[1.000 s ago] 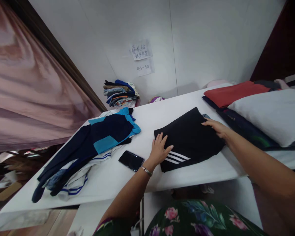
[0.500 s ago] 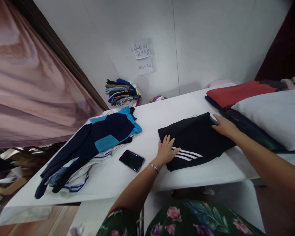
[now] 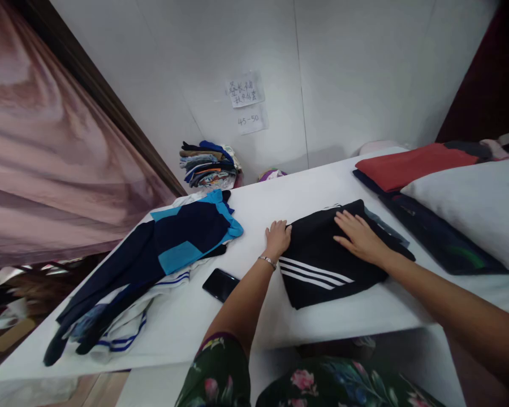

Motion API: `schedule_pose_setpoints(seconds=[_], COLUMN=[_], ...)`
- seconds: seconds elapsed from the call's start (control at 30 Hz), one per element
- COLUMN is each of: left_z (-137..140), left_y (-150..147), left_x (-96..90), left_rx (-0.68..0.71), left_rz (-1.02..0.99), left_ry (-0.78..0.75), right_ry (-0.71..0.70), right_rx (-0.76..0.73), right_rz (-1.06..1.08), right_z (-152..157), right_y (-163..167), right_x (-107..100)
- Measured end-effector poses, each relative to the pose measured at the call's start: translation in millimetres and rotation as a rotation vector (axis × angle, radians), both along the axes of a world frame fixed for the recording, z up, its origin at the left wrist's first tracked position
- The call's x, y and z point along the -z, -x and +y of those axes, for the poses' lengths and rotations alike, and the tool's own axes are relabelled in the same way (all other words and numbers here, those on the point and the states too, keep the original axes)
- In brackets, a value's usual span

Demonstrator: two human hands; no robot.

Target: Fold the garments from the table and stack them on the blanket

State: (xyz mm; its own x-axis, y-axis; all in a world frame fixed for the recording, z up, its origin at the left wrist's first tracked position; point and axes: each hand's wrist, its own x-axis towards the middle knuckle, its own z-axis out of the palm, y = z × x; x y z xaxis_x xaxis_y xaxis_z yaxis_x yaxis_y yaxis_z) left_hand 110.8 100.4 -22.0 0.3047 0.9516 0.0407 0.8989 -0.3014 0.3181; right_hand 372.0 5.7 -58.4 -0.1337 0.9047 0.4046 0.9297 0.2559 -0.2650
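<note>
A folded black garment with white stripes [image 3: 318, 249] lies on the white table [image 3: 254, 203] in front of me. My right hand [image 3: 358, 234] rests flat on its upper right part, fingers spread. At its left edge is my left hand [image 3: 279, 237], palm down with the fingers stretched out, touching the fabric's side. A grey-blue edge of cloth [image 3: 385, 226] shows along the garment's right side. To the left of my left forearm, which partly covers it, lies a black phone [image 3: 218, 284].
A navy and light-blue jacket [image 3: 186, 226] lies over other clothes on the left. On the right are a red folded garment [image 3: 419, 164], a light grey one [image 3: 470, 203] and dark ones. A clothes stack [image 3: 207, 164] stands by the wall, below paper signs [image 3: 246, 90].
My right hand has moved left from the garment's right edge onto its top. My left hand has slid off the stripes to the left edge. The view has shifted slightly.
</note>
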Motion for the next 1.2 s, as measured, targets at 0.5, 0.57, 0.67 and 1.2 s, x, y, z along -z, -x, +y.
schedule_pose_setpoints(seconds=[0.5, 0.57, 0.67, 1.2], left_z=[32, 30, 28, 26], left_y=[-9, -9, -8, -7], left_x=[29.6, 31.8, 34.8, 41.6], left_rx=[-0.082, -0.095, -0.127, -0.168], left_rz=[0.005, 0.002, -0.018, -0.107], left_ry=[-0.103, -0.124, -0.156, -0.182], right_ry=[0.209, 0.148, 0.237, 0.417], right_rx=[0.102, 0.087, 0.138, 0.188], right_rz=[-0.198, -0.222, -0.265, -0.138], right_z=[7, 26, 55, 79], right_y=[-4, -7, -24, -56], right_x=[1, -9, -11, 7])
